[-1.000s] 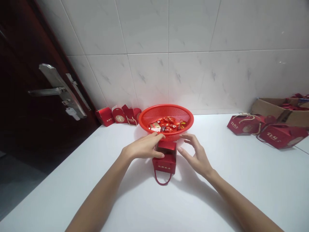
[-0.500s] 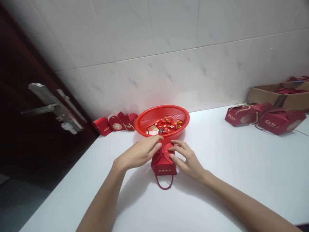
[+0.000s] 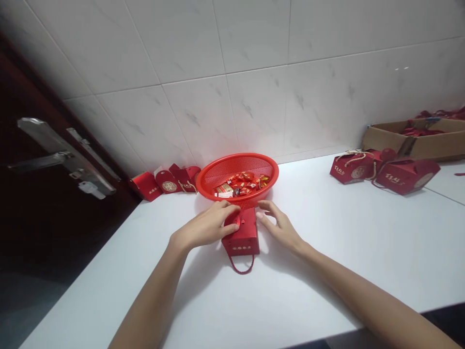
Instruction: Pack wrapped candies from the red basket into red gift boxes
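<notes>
A small red gift box (image 3: 249, 245) with gold lettering and a red cord handle (image 3: 241, 273) sits on the white table (image 3: 312, 300). My left hand (image 3: 207, 225) is closed over its left side, thumb on the top by a rounded flap and fingers reaching to the far edge. Just to the right of the box, my right hand (image 3: 283, 230) has its fingers apart, the fingertips by the far right corner; nothing shows in its grasp. Directly behind stands a red plastic basket (image 3: 209, 169) of wrapped candies (image 3: 242, 186).
Several opened red boxes (image 3: 169, 184) stand at the back left. At the right are red boxes with cord handles (image 3: 405, 177) and a cardboard carton (image 3: 388, 145) containing red items. A tiled wall (image 3: 254, 106) runs behind; a dark door (image 3: 32, 218) is at the left.
The box's rounded flaps, standing out on top before, now lie flatter. My right hand has moved off the top to the box's right side. The whole view has shifted slightly.
</notes>
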Tool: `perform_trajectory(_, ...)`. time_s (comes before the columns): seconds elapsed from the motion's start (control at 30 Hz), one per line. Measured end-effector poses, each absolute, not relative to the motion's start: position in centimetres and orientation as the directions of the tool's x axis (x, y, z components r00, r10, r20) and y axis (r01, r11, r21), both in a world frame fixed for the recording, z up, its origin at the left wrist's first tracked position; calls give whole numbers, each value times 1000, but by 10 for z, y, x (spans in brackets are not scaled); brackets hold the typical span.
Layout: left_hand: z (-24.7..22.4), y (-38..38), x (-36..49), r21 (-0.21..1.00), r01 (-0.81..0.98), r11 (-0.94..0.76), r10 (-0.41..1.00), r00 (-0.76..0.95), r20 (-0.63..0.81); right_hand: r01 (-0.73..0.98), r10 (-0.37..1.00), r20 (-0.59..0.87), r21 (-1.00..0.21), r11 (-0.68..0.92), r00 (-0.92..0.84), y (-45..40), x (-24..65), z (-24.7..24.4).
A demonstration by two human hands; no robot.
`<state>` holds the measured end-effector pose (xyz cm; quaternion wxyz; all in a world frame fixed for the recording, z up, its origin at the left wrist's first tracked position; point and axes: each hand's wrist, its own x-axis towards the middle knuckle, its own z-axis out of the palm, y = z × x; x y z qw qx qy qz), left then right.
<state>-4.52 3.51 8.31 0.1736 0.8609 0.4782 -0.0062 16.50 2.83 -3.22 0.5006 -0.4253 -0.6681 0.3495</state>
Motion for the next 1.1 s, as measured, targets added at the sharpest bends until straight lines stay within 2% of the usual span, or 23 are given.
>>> perform_trajectory(0.1, 85, 37, -44, 308, 795, -522, 784, 590, -195, 154, 964, 229, -956, 249, -134, 38, 170, -34)
perform_trajectory(0.23, 84, 41, -41, 414, 680, -605, 693, 706, -148, 120, 991, 39, -991, 55, -131, 47, 175, -37)
perform_trajectory(0.43, 76, 46, -38, 436, 659, -613, 693, 713, -104, -6, 977, -40, -999, -42, -210, 44, 176, -30)
perform_trajectory(0.6, 75, 45, -38, 405, 703, -585, 729, 675, -117, -34, 964, -59, -997, -70, -260, 45, 180, -26)
perform_trajectory(0.73, 77, 43, -35, 460, 672, -580, 711, 693, -116, -52, 935, -53, -996, -76, -350, 47, 184, -20)
perform_trajectory(0.93, 77, 43, -30, 506, 649, -568, 698, 705, -121, 57, 933, 53, -995, 78, -355, 47, 184, -15)
perform_trajectory(1.1, 71, 47, -32, 565, 628, -535, 712, 696, -99, 125, 931, 66, -985, 118, -360, 49, 184, -18)
